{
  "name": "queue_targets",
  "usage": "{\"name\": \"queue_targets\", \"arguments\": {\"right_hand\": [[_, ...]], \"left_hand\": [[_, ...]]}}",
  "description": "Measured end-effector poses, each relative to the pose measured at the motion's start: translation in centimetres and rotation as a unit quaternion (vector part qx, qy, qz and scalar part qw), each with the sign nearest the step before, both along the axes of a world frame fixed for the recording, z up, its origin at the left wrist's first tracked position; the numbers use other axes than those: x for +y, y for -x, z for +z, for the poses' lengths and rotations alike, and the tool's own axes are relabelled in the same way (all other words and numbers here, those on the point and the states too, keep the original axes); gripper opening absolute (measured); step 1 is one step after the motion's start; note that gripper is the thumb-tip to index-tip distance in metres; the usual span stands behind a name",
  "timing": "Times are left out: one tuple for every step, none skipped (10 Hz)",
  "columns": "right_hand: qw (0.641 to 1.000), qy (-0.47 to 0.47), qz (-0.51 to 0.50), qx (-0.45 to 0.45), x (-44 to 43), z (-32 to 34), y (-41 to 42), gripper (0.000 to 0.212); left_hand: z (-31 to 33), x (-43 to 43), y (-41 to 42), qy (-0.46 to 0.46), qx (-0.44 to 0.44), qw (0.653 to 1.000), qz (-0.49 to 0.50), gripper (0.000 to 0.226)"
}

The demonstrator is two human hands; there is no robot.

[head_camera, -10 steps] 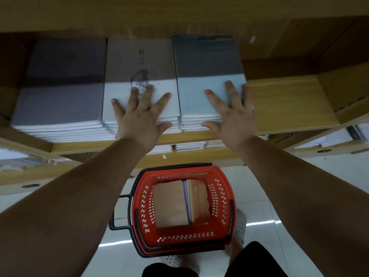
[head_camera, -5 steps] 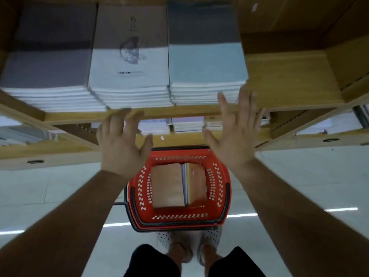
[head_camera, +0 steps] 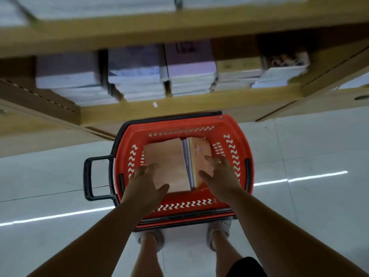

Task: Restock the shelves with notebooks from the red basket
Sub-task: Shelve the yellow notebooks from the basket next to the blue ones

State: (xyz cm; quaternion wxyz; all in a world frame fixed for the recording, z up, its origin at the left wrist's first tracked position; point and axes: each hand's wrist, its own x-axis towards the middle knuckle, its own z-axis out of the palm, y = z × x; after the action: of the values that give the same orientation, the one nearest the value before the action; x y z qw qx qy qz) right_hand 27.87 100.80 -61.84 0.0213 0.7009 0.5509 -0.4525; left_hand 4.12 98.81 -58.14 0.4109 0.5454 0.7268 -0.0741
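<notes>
While the red basket (head_camera: 225,124) stands on the pale tiled floor (head_camera: 309,206) just in front of the wooden shelves (head_camera: 179,102), a person leans over it with both bare arms stretched down toward its contents. The left hand (head_camera: 145,184) hovers over the basket's near left side. Its fingers are spread and relaxed, and its thumb overlaps the near corner of a tan-covered notebook (head_camera: 167,160) lying flat in the left of the basket. The right hand (head_camera: 219,174) is likewise unclenched, its fingers splayed across an orange-covered notebook (head_camera: 197,148) on the right side. Neither hand grips anything, and whether the fingertips touch the covers cannot be told from above. The two hands are apart, one over each cover, with a band of pale page edges (head_camera: 185,156) showing between the two notebooks. A black handle (head_camera: 87,176) juts from the basket's left side, and the person's light shoes (head_camera: 223,226) stand just behind its near rim. On the lower shelf, blurred stacks of notebooks (head_camera: 139,76) with white and purplish covers sit side by side across most of its width. More white stacks (head_camera: 99,7) show on the shelf above. A small white tag (head_camera: 155,104) is stuck to the lower shelf's front edge.
</notes>
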Motion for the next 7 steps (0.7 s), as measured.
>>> {"name": "queue_targets", "arguments": {"right_hand": [[0.996, 0.052, -0.073, 0.028, 0.0, -6.4, 1.9, 0.064], [0.991, 0.084, -0.098, 0.021, -0.4, -12.5, 2.4, 0.065], [0.986, 0.113, -0.118, 0.028, -0.6, -16.8, 1.8, 0.064], [0.978, 0.117, -0.164, 0.058, 0.0, -20.5, 0.6, 0.060], [0.974, 0.112, -0.187, 0.063, 0.7, -24.3, -0.8, 0.057], [0.972, 0.098, -0.202, 0.069, 1.3, -26.8, -1.9, 0.053], [0.977, 0.100, -0.180, 0.054, 2.1, -28.9, -2.6, 0.051]], "left_hand": [[-5.9, 0.1, 0.1, 0.004, -0.045, 0.999, -0.004, 0.074], [-11.1, -0.1, -1.8, 0.021, -0.103, 0.994, 0.001, 0.070], [-15.4, 0.1, -4.6, 0.036, -0.131, 0.991, 0.018, 0.067], [-18.2, 1.3, -7.4, 0.032, -0.124, 0.992, 0.025, 0.057], [-20.6, 2.7, -9.7, 0.051, -0.135, 0.988, 0.057, 0.039], [-22.8, 3.6, -12.0, 0.051, -0.134, 0.984, 0.106, 0.015], [-24.7, 4.7, -14.5, 0.006, -0.075, 0.989, 0.124, 0.040]]}}
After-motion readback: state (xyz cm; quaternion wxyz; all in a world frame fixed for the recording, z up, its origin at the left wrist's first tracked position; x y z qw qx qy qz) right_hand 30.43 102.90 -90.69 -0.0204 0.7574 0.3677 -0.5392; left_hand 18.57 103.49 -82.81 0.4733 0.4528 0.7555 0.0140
